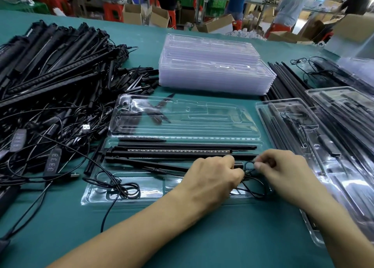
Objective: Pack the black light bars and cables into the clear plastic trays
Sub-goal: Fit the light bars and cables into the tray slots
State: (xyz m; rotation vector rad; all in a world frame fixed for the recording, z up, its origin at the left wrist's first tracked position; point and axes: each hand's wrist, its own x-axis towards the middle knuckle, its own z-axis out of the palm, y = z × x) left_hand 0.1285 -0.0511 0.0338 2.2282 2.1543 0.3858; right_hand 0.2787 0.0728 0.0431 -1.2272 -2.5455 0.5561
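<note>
The teal table cover (182, 237) is spreading out under both forearms. Just beyond, the left hand (214, 174) is curling its fingers around a thin black cable (253, 188). The right hand (283, 172) is pinching a small loop of the same cable between thumb and fingertips. Both hands are working close together over the right end of the nearest clear tray (125, 197). Black light bars (178, 151) are lying lengthwise in that tray's far channels, one showing a row of LEDs, and a second coil (121, 188) is resting in its left pocket.

Behind it an empty tray (202, 118) is lying flat. To the right, filled trays (303, 146) are overlapping one another; to the left, a tangled heap of bars and leads (50, 65) is covering the cloth. Farther back a stack of clear trays (212, 65) is sitting beside loose black rods (283, 81).

Past the table edge, cardboard boxes (133, 14) and red stools (113, 10) are crowding the floor, and people (291, 4) are standing at distant benches.
</note>
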